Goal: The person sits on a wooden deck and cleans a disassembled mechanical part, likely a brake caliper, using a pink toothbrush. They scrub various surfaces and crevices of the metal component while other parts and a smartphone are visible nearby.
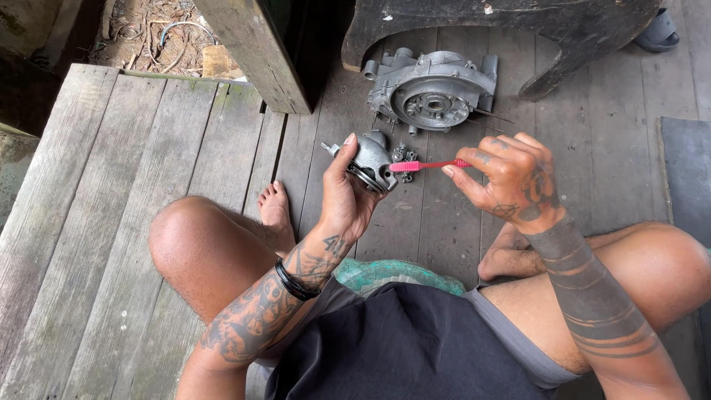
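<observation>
Now your left hand (346, 194) grip closed round grey metal engine part (368, 163), frame centre; your right hand (511, 181) pinches red toothbrush (428, 165), bristles touching part. Engine casing (432, 90) on plank floor (111, 185), upper centre.

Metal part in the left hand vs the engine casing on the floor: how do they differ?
The small metal part is held up in the left hand, brush head against it; the engine casing lies flat on the planks, untouched. The part is small and rounded; the casing is much bigger, with a round central hub. Both are grey metal.
</observation>
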